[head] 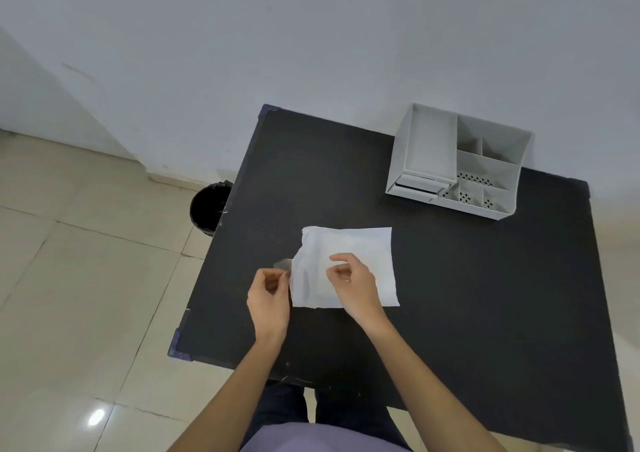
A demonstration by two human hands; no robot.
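One translucent strip [283, 264], pinched by the left hand [268, 299], edges a white packet [363, 244].

Black table [311, 174], a bit scuffed along the near edge. Two things sit on it: a flat white bag [363, 244] around the middle, its left edge ragged, and a grey organizer [433, 147] with compartments at the far right.

You have a white pouch [360, 244] of thin, smooth film, its strip [283, 263] translucent. The tabletop [450, 296] is matt black, finely rough; the organiser [433, 147] at its far right corner, matt grey plastic.
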